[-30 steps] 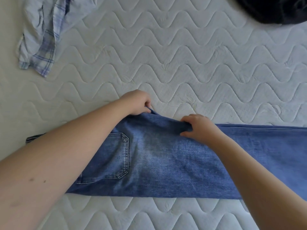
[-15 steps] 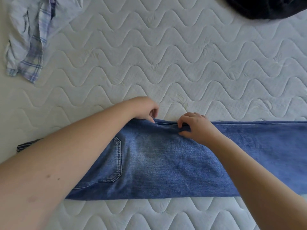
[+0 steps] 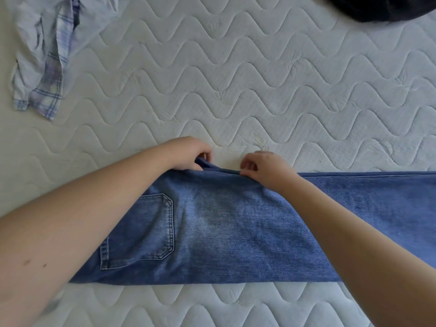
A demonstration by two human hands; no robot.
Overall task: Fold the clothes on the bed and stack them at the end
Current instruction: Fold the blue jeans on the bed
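Across the bed [image 3: 259, 90], jeans [image 3: 224, 227], far edge pinched by both hands, left hand [image 3: 188, 153], right hand [image 3: 264, 167]

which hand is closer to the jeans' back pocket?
Left. The left hand pinches the jeans' far edge just above the back pocket; the right hand pinches that edge further right.

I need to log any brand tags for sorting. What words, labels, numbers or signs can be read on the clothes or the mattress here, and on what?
None: no readable text shows anywhere.
Blue denim jeans: stitched back pocket only, no label visible.
Pale blue checked shirt: no tag visible.
Dark garment: nothing legible.
White quilted mattress: wave stitching only.
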